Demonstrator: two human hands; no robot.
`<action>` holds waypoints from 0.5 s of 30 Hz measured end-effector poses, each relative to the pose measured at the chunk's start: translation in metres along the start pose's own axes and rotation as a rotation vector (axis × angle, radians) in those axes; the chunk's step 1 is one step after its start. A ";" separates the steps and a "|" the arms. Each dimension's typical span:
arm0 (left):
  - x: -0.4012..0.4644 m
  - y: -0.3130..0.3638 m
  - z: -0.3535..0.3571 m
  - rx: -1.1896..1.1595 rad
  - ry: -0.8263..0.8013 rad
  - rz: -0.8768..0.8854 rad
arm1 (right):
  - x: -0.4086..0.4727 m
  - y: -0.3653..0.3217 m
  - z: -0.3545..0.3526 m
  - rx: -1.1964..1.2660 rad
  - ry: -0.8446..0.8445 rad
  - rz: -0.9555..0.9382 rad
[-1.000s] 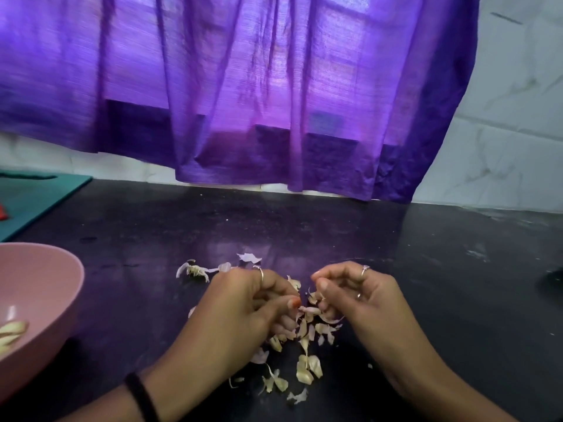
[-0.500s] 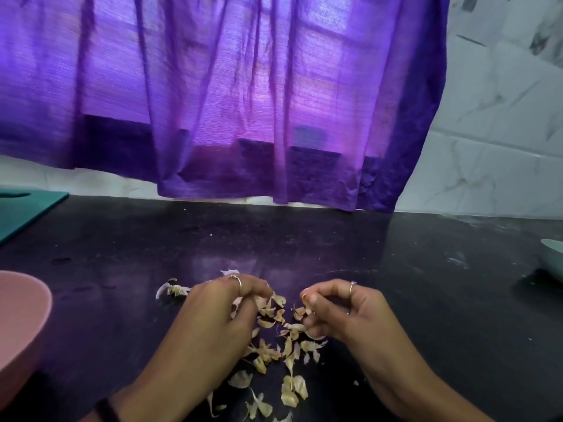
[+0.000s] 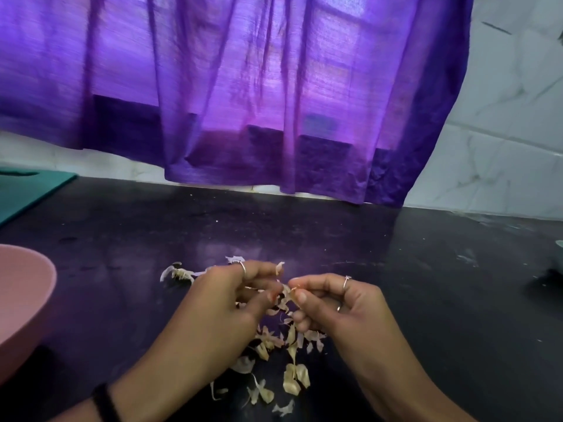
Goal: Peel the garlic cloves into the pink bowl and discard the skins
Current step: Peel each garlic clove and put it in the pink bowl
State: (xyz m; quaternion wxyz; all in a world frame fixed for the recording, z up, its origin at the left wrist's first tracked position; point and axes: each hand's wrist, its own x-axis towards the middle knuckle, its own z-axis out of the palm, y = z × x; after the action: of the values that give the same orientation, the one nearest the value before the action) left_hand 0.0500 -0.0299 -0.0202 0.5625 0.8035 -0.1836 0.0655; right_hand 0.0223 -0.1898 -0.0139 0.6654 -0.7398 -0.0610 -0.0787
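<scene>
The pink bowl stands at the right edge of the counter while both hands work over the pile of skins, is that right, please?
Not quite: in the head view the pink bowl stands at the left edge of the counter, not the right. Both hands, left and right, do work over the pile of skins.
</scene>
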 end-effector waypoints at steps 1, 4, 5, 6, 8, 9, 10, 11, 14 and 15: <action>0.000 0.001 0.001 -0.082 -0.022 -0.042 | 0.000 0.002 0.000 0.011 -0.004 -0.006; 0.000 0.003 0.002 -0.234 -0.070 -0.106 | 0.003 0.007 0.001 0.030 -0.002 -0.020; 0.000 0.002 0.001 -0.257 -0.072 -0.112 | 0.003 0.008 0.000 0.035 0.004 -0.018; 0.001 0.002 0.002 -0.266 -0.069 -0.115 | 0.003 0.008 -0.001 0.036 0.008 -0.017; 0.001 0.000 0.001 -0.248 -0.071 -0.108 | 0.004 0.008 -0.003 0.026 0.021 -0.022; 0.000 -0.001 0.001 -0.235 -0.071 -0.101 | 0.004 0.007 -0.006 0.000 0.023 -0.045; 0.001 -0.001 0.001 -0.209 -0.071 -0.091 | 0.005 0.006 -0.007 -0.035 0.019 -0.081; 0.001 -0.003 0.001 -0.167 -0.071 -0.075 | 0.005 0.005 -0.008 -0.084 0.006 -0.122; -0.001 -0.003 0.001 -0.061 -0.081 -0.013 | 0.006 0.005 -0.006 -0.245 -0.038 -0.222; -0.001 -0.002 0.001 -0.026 -0.084 0.013 | 0.006 0.005 -0.005 -0.265 -0.045 -0.232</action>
State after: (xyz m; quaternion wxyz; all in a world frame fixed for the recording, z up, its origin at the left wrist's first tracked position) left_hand 0.0496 -0.0300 -0.0232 0.5644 0.7969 -0.2129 0.0329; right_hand 0.0288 -0.1951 -0.0168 0.5471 -0.8105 -0.1499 -0.1458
